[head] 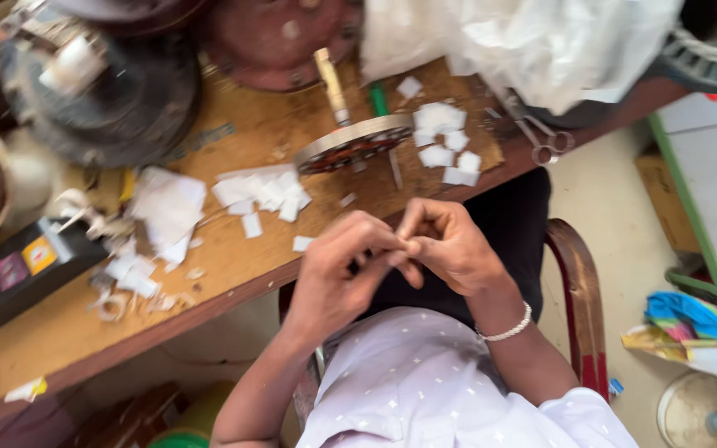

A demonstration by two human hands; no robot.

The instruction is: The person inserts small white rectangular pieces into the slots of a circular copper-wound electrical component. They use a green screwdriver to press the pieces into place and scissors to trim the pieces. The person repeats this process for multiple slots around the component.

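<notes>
My left hand (338,274) and my right hand (450,245) meet above my lap, just off the front edge of the wooden workbench (242,265). Their fingertips pinch together at one spot; whatever is between them is too small and blurred to make out. A pale beaded bracelet (508,328) is on my right wrist. On the bench just beyond the hands stands a round motor stator (357,143) with copper windings and a shaft pointing away. Small white paper pieces (263,195) lie left of it, and more white paper pieces (446,141) lie to its right.
Dark round motor housings (105,91) crowd the bench's back left. Scissors (541,137) lie at the bench's right end under a white plastic bag (541,41). A black tray (18,274) sits at left. A red chair arm (578,290) is at my right, colourful cloth (690,319) on the floor.
</notes>
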